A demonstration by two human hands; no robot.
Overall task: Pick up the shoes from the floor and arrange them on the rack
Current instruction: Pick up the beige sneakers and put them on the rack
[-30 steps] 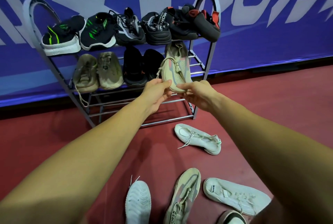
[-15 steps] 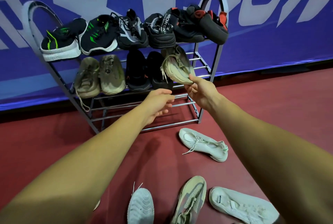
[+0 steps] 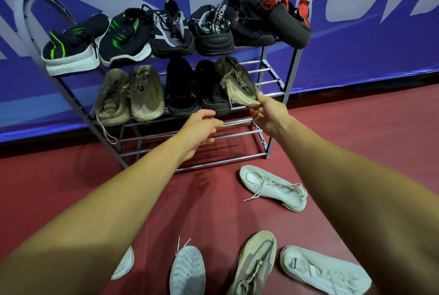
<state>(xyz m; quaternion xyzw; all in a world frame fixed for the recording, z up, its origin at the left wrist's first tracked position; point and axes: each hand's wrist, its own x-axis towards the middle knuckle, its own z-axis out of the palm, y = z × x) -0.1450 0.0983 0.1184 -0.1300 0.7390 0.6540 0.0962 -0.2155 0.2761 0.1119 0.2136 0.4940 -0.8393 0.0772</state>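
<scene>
Beige sneaker (image 3: 237, 83) is being pinched at its heel by the right hand (image 3: 267, 115), thumb and fingertips closing on the sole edge. It is lying tilted on its side at the right end of the middle shelf of the rack (image 3: 291, 66). The left hand (image 3: 202, 128) is hovering just in front of that shelf, fingers loosely curled and gripping nothing. Beside the held shoe, two black shoes (image 3: 181, 88) and two tan shoes (image 3: 129, 95) are sitting in a row, with six dark shoes (image 3: 213, 31) crowding the top shelf. Nearer the person, on the red floor (image 3: 356, 140), a white sneaker (image 3: 273, 187), a mesh sneaker (image 3: 256, 261), another white shoe (image 3: 320, 271) and an upturned white sole (image 3: 187, 271) are lying scattered.
</scene>
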